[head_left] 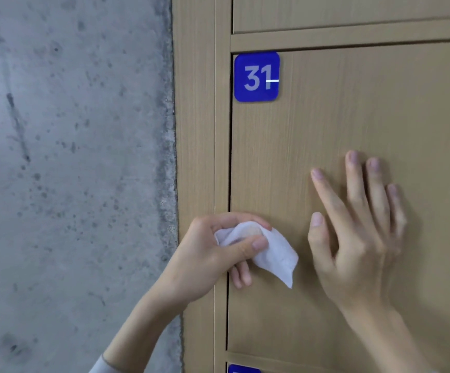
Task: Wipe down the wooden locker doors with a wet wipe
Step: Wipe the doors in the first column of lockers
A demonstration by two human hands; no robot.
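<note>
Right now the wet wipe (268,253) is crumpled in the left hand (213,254), pinched between the thumb and the curled fingers, with a loose white corner hanging out toward 5 o'clock. Wipe and hand sit at the left edge of the wooden locker door (339,125), low on that door and just over the dark gap between it and the upright frame strip (222,144). Whether the wipe actually touches the wood cannot be told.

At 3 o'clock from the wipe, close by but apart from it, the right hand (358,232) lies over the same door with its fingers straight and spread, tips pointing toward 12 o'clock, thumb toward the wipe. It holds nothing; it looks slightly blurred.

At 12 o'clock from the wipe, in the door's top left corner, is a blue square number plate (256,76) reading 31. Above that door, past a horizontal rail, the lower part of another door (353,12) shows. At 6 o'clock, at the bottom edge of the view, the top of a second blue plate (244,369) peeks in on the door below.

At 9 o'clock from the lockers stands a rough grey concrete wall (70,170), pitted and stained, meeting the wooden side panel along a ragged edge. A pale sleeve cuff (103,366) shows on the left forearm.
</note>
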